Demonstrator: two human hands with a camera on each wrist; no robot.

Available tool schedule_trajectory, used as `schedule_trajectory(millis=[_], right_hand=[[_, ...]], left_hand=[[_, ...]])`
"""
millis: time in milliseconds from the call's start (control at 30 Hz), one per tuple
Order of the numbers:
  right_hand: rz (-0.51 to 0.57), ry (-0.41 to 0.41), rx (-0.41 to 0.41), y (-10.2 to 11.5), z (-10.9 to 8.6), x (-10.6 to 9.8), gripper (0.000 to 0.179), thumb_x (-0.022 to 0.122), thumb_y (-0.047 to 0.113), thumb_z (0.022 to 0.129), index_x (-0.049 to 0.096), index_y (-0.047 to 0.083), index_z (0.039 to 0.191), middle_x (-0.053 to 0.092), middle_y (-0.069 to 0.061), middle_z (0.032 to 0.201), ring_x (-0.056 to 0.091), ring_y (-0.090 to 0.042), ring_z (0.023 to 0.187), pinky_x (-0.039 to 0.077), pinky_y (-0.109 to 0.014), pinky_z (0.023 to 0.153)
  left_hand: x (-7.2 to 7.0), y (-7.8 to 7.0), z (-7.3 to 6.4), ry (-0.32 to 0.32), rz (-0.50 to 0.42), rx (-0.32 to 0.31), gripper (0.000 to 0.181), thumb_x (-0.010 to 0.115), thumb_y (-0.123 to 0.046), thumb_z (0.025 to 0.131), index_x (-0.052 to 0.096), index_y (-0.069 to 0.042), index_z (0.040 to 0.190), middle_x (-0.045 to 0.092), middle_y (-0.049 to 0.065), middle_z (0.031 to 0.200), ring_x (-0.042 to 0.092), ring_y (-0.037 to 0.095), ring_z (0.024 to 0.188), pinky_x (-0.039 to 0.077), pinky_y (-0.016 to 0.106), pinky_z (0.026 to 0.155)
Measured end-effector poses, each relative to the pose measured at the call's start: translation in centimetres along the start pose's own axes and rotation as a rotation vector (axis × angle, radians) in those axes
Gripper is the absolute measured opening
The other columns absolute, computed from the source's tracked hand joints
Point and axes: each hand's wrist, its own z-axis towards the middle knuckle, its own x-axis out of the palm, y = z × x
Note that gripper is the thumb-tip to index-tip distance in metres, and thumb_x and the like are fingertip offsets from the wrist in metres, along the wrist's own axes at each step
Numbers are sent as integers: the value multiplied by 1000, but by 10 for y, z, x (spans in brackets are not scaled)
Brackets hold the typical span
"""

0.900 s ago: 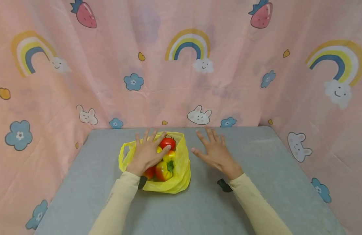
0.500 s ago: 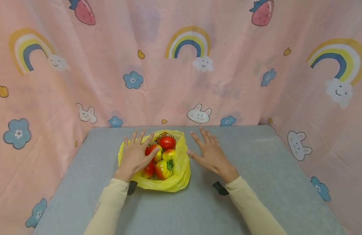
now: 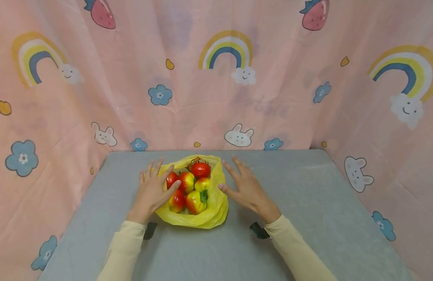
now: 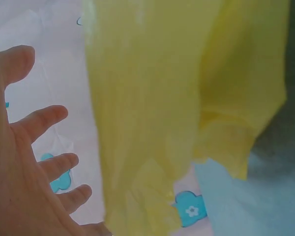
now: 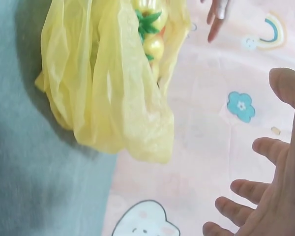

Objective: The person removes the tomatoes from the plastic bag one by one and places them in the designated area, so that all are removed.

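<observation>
A yellow plastic bag (image 3: 220, 212) stands on the grey table with its mouth wide, the rim rolled out. Inside lie a red tomato (image 3: 201, 170), a yellow-red bell pepper (image 3: 194, 203) with a green stem, and several red-yellow round fruits (image 3: 177, 201). My left hand (image 3: 151, 195) hovers over the bag's left side, fingers spread; the left wrist view shows it apart from the bag wall (image 4: 142, 108). To the right, my right hand (image 3: 249, 193) also has its fingers spread, close to the rim. Neither hand holds anything.
The grey tabletop (image 3: 325, 210) extends on both sides of the bag. Behind and beside it hangs a pink curtain (image 3: 279, 105) printed with rainbows, flowers and rabbits. A dark strap-like piece (image 3: 259, 231) shows at each wrist.
My left hand has drawn left and toward me, uncovering more of the fruits. My right hand has shifted slightly left, nearer the bag. The bag has stayed in place.
</observation>
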Motion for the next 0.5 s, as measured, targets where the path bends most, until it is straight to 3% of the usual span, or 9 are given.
schedule_trajectory(millis=[500], right_hand=[[233, -5, -28, 23, -3, 16, 72, 58, 50, 90, 38, 20, 152, 30, -10, 161, 39, -39, 141, 40, -65, 107]], left_hand=[[6, 25, -12, 9, -135, -76, 66, 58, -48, 92, 43, -18, 149, 16, 22, 163, 10, 54, 146, 11, 72, 115]])
